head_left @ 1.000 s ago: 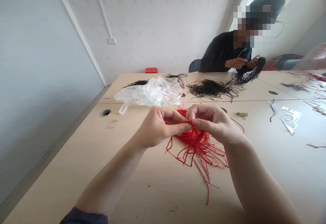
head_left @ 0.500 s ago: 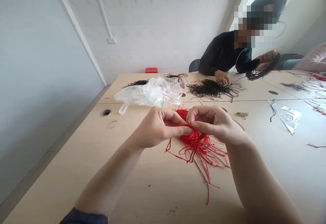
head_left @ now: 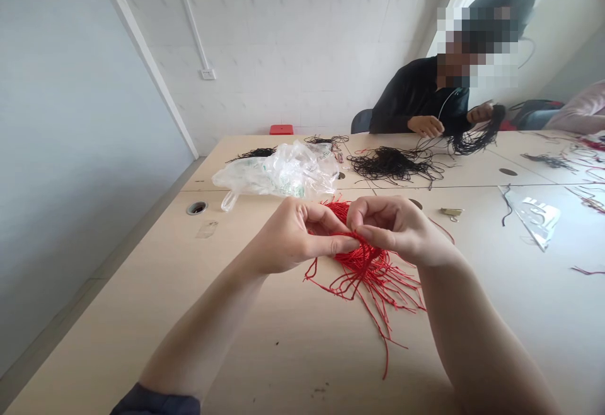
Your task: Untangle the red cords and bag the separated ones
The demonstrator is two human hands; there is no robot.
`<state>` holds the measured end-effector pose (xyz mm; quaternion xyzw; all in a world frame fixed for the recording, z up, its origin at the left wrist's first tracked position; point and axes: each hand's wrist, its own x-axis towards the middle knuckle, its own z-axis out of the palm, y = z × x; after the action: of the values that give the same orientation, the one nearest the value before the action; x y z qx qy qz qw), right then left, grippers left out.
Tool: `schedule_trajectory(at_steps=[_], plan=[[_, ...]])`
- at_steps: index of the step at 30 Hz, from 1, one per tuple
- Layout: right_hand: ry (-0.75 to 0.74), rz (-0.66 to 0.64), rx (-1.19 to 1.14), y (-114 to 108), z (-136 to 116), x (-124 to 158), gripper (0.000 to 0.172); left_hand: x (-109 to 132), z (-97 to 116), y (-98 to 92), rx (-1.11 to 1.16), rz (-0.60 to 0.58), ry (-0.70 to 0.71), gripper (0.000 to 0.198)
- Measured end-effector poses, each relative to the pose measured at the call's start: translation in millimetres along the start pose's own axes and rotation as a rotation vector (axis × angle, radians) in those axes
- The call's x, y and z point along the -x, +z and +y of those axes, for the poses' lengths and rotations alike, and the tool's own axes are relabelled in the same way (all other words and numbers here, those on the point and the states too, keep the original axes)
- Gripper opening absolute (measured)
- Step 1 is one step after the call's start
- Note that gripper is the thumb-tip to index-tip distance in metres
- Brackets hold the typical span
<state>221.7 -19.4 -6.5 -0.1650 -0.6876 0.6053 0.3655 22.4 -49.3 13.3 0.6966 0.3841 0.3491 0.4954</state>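
Note:
A bundle of red cords lies on the light wooden table in front of me, its loose ends fanned toward me and to the right. My left hand and my right hand meet above the bundle's near-left part. Thumb and fingers of each hand pinch the same red cord between them. Both hands are closed on it, fingertips almost touching.
A crumpled clear plastic bag lies beyond my hands. Across the table a person in black handles black cords, with a heap of black cords beside them. A clear packet, a small brass clip and a cable hole are also on the table.
My hands stay pinched on the red cord with only slight finger shifts. The person across the table has moved both hands back together over the black cords.

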Motion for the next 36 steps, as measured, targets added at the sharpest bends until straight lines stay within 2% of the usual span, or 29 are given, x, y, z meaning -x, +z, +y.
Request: schedule_trajectory(at_steps=[7,12,19,25,28,36], plan=[[0.039,-0.057,0.096,-4,0,5,0.013,0,0,-1.5,0.027,-0.089,-0.083,0.019],[-0.028,-0.049,0.267,-6,-1,8,0.011,-3,-1,-1.5,0.131,-0.141,-0.146,0.012],[-0.12,0.007,0.575,-6,-3,14,0.011,-6,-2,-2.5,0.22,-0.226,-0.209,0.012],[-0.194,0.003,0.67,-3,-6,15,0.01,-7,-2,-4.6,0.272,-0.297,-0.231,0.009],[-0.219,0.039,0.674,-3,-4,13,0.009,-7,-2,-4.4,0.311,-0.273,-0.221,0.008],[-0.274,0.162,0.64,-3,3,10,0.004,-8,-5,-1.3,0.412,-0.104,-0.144,0.01]])
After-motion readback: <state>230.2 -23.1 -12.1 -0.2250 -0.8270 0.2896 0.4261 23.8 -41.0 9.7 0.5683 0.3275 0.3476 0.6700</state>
